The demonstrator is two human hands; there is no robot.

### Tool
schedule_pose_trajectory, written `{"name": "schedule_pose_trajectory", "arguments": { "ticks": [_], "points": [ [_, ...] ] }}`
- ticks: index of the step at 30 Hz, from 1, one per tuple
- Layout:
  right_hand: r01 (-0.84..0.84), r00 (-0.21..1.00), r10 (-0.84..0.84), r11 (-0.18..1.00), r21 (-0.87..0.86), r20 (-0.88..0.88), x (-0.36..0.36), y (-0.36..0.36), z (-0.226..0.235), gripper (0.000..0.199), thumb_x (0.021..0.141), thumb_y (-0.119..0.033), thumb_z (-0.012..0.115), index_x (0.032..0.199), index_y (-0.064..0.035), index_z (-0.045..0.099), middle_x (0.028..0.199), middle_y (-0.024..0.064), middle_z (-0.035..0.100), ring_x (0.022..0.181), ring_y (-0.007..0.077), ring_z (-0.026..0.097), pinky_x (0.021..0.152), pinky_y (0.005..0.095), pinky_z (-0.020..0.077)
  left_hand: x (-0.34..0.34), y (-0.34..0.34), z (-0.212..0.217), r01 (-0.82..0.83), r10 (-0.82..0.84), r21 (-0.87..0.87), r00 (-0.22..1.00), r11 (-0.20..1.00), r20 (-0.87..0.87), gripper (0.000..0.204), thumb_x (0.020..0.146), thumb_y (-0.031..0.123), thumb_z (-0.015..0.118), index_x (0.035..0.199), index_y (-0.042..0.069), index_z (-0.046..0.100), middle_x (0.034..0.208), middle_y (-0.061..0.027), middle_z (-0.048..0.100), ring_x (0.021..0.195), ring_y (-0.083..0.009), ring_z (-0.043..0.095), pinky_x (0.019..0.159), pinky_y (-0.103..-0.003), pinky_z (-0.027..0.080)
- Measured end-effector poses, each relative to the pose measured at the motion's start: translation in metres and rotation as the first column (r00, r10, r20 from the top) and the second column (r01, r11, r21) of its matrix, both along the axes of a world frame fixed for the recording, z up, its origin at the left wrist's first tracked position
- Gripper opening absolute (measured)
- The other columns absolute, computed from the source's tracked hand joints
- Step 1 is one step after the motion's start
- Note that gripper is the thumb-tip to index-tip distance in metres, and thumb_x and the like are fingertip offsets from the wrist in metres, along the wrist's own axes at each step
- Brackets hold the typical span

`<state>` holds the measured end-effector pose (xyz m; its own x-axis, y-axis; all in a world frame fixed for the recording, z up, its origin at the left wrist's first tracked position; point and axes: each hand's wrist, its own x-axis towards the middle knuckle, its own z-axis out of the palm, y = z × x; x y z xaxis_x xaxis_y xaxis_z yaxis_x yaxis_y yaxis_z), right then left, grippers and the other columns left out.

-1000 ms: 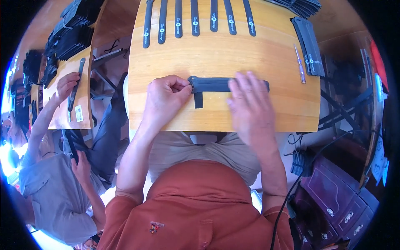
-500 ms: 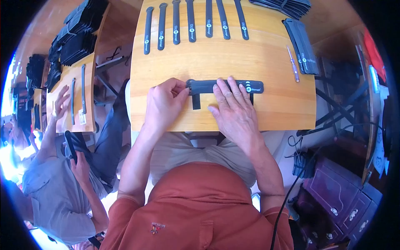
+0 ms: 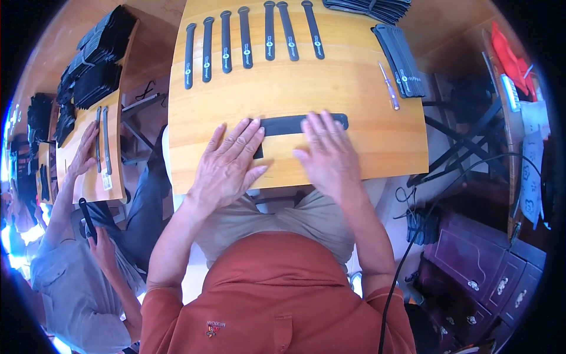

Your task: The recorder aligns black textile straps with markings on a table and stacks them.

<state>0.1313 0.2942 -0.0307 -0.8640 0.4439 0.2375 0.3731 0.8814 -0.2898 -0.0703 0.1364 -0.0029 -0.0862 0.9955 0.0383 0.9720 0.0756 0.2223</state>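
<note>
Left hand point(image 3: 230, 165), right hand point(image 3: 331, 154) flat, unclenched; between, matte dark-grey round-ended strap point(image 3: 283, 125) on grained-wood tabletop point(image 3: 342, 85); beyond, 7 slim grey straps point(image 3: 246, 38).

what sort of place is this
Probably a small handwork workshop: matching dark straps lie in a row on the wooden table, dark bundles are piled on a neighbouring table, and another person beside it holds a dark strip.

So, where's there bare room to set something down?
The widest bare patch lies between the row of straps and the flat dark strip. Another lies between the right hand and the screwdriver. The far right, with its strap stacks, is crowded.
</note>
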Motion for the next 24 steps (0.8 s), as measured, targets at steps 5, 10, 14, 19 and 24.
{"name": "schedule_pose_trajectory", "arguments": {
  "ticks": [5, 10, 14, 19, 24],
  "points": [
    [0.107, 0.994, -0.107, 0.994, 0.021, -0.005, 0.026, 0.015, 0.004, 0.058, 0.094, -0.030, 0.072, 0.139, 0.0038, 0.059, 0.150, 0.0186, 0.055, 0.145, 0.0372, 0.045, 0.121, 0.0487, 0.0343, -0.012, -0.009, 0.003, 0.020, -0.020, -0.045, 1.000, 0.999, 0.008, 0.066, 0.103, 0.044, 0.055, 0.155, 0.006, 0.045, 0.164, -0.0110, 0.040, 0.156, -0.0253, 0.031, 0.128, -0.047, 0.017],
    [0.095, 0.995, -0.096, 0.995, 0.034, 0.017, 0.026, 0.017, 0.014, 0.056, 0.095, -0.030, 0.071, 0.137, 0.0056, 0.060, 0.149, 0.0204, 0.056, 0.143, 0.0387, 0.047, 0.120, 0.0486, 0.0354, -0.013, -0.015, -0.003, 0.014, -0.015, 0.017, 1.000, 1.000, 0.007, 0.066, 0.102, 0.044, 0.057, 0.155, 0.005, 0.046, 0.164, -0.0112, 0.042, 0.155, -0.0260, 0.033, 0.128, -0.048, 0.019],
    [0.062, 0.993, -0.068, 0.996, 0.070, 0.092, 0.025, 0.023, 0.028, 0.053, 0.096, -0.030, 0.068, 0.136, 0.0046, 0.061, 0.145, 0.0188, 0.059, 0.140, 0.0361, 0.050, 0.115, 0.0475, 0.0400, -0.017, -0.023, -0.008, -0.003, 0.002, 0.046, 1.000, 0.999, 0.018, 0.064, 0.103, 0.044, 0.057, 0.153, 0.005, 0.048, 0.162, -0.0108, 0.045, 0.154, -0.0258, 0.035, 0.127, -0.048, 0.020],
    [0.171, 0.934, -0.108, 0.972, -0.160, 0.341, -0.021, 0.051, 0.068, 0.046, 0.097, -0.025, 0.066, 0.133, 0.0038, 0.063, 0.140, 0.0171, 0.063, 0.133, 0.0333, 0.055, 0.107, 0.0439, 0.0473, -0.018, -0.028, -0.008, -0.031, 0.028, 0.087, 0.999, 0.996, 0.035, 0.063, 0.103, 0.046, 0.057, 0.152, 0.006, 0.051, 0.160, -0.0102, 0.048, 0.153, -0.0257, 0.037, 0.127, -0.049, 0.022],
    [0.104, 0.994, -0.096, 0.981, 0.164, -0.057, -0.072, 0.111, 0.027, 0.044, 0.099, -0.026, 0.062, 0.133, 0.0028, 0.063, 0.140, 0.0188, 0.063, 0.134, 0.0342, 0.055, 0.107, 0.0434, 0.0494, -0.016, -0.025, -0.008, -0.028, 0.021, 0.116, 0.998, 0.993, 0.065, 0.064, 0.103, 0.046, 0.057, 0.150, 0.003, 0.052, 0.160, -0.0112, 0.047, 0.153, -0.0257, 0.037, 0.127, -0.048, 0.022]
  ]
}}
